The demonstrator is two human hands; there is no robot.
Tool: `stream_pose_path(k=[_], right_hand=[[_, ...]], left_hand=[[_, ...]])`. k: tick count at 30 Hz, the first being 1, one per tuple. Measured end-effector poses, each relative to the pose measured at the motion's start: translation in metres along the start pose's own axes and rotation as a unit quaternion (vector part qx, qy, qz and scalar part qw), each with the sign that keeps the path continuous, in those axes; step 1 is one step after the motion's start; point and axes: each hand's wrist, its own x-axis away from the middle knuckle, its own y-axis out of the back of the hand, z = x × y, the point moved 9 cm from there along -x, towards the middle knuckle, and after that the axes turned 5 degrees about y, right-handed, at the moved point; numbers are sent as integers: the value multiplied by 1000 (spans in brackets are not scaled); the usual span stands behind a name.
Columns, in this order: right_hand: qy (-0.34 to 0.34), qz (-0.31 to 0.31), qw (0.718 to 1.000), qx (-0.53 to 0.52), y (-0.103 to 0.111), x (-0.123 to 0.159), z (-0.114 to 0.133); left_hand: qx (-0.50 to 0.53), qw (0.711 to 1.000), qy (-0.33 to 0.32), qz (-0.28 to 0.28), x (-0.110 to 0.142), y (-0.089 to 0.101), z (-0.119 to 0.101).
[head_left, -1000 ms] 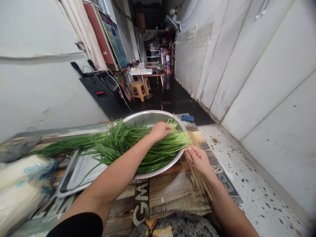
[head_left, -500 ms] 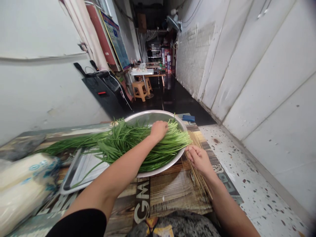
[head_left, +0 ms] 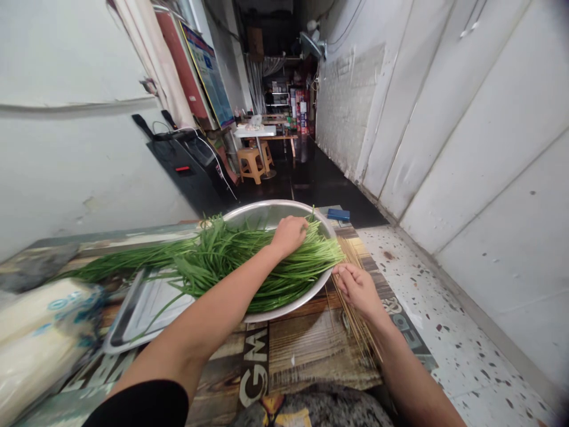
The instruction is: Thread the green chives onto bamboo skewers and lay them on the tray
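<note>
A wide metal bowl (head_left: pixel 262 212) on the low table holds a big bundle of long green chives (head_left: pixel 231 261) whose tips trail off to the left. My left hand (head_left: pixel 290 233) reaches across the bowl and pinches a few chive stalks near their cut ends. My right hand (head_left: pixel 359 289) rests just right of the bowl, fingers curled on a pile of thin bamboo skewers (head_left: pixel 355 314) lying on the table.
A metal tray (head_left: pixel 137 311) lies left of the bowl under the chive tips. A white plastic sack (head_left: pixel 40 332) sits at the far left. A blue box (head_left: pixel 338 214) lies behind the bowl. Beyond, a dark corridor has orange stools (head_left: pixel 251 163) and a white table (head_left: pixel 255 129).
My left hand has closed a little on the chive stalks and lifted slightly. My right hand has stayed on the skewers.
</note>
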Motion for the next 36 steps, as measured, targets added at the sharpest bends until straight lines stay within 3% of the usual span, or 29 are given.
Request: stream_pose_path(k=[4,9,24,36], right_hand=[[2,5,1000,3,-1,0,1],[-4,4,1000,-7,-1,-1,1],[2,5,1000,-3,-1,0,1],[5,0,1000,1,0,1,1]], left_hand=[[163,986,-12,33,0,-2,-3],[233,971,-8,57,1,-6,-4],[306,949,2,79,7,1,-16],[321,944,31,76,7,-2,-11]])
